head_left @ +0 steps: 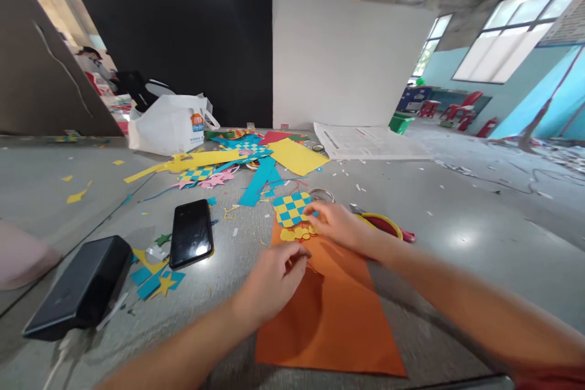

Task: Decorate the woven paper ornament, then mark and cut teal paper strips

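Checkered paper (292, 209) lies at far end of orange sheet (340, 329), right hand (336, 223) half-curled at its right edge, perhaps steadying it; pinch unclear. Nearer, left hand (276, 277) curls loosely over the sheet, any hold hidden. Scissors (384, 226) right, phone (192, 233) left, apparently set aside for elbow room.

A grey surface (457, 213), strewn with paper scraps (77, 197), carries an orange sheet (347, 329). Left of the sheet lie a black phone (192, 233) and a dark box-shaped device (80, 286) (a pale cable (64, 348) runs from it). Scissors (384, 223) rest to the sheet's right; beyond the sheet sit coloured papers (299, 156), newspaper (370, 144) and a white bag (159, 128).
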A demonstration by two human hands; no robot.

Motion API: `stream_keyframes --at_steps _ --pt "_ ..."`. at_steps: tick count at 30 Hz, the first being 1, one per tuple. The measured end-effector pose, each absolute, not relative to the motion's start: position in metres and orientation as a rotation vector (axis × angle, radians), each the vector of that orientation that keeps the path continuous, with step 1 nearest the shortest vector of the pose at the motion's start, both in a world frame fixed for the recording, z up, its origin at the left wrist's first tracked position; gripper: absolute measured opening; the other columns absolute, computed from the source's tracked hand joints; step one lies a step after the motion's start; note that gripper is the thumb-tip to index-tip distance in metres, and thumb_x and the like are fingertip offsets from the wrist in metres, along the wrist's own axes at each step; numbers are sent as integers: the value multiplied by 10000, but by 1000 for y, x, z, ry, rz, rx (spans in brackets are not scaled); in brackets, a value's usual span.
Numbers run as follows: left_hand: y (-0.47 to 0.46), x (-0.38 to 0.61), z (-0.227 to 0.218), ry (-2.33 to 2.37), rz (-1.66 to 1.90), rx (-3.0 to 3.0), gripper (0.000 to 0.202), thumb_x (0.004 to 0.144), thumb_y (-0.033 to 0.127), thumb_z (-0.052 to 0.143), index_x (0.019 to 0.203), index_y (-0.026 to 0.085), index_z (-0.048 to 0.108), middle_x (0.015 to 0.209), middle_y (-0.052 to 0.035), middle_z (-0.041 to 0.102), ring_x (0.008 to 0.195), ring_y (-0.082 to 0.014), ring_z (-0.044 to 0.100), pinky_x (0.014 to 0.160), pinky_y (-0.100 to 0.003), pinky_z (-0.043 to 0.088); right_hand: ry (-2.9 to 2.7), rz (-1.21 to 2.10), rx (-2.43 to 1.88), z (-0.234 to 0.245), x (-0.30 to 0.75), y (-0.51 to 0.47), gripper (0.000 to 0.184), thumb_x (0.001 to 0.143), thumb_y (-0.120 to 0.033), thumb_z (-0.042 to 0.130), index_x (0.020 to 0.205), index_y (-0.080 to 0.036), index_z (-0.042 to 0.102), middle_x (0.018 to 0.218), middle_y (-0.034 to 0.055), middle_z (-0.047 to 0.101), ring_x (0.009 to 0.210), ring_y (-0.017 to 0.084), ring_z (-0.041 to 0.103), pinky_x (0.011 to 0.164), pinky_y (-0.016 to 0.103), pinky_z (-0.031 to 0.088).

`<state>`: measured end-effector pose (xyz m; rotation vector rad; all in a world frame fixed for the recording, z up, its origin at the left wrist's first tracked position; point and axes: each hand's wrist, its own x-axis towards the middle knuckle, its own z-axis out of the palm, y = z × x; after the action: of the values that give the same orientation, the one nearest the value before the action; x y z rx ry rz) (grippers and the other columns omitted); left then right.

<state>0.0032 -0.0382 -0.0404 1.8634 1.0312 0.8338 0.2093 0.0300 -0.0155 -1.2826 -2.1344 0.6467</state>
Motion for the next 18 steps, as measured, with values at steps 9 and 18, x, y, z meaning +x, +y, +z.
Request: stream_keyframes --at_steps 9,18 --pt "-27 -3 -48 1094 735 2398 224 958 107 488 962 211 686 981 -93 756 945 -277 686 869 -406 498 -2501 421 -1014 -56 222 -11 375 1037 -191 463 1374 -183 628 1431 157 656 1390 308 572 1173 542 461" --pt "-25 -6 -50 1114 695 2488 189 979 118 504 949 199 671 923 -62 742 893 -240 691 838 -381 532 -2456 281 -927 -60 227 -7 207 1030 -142 494 1120 -166 679 1124 140 735 1092 278 690 989 470 578"
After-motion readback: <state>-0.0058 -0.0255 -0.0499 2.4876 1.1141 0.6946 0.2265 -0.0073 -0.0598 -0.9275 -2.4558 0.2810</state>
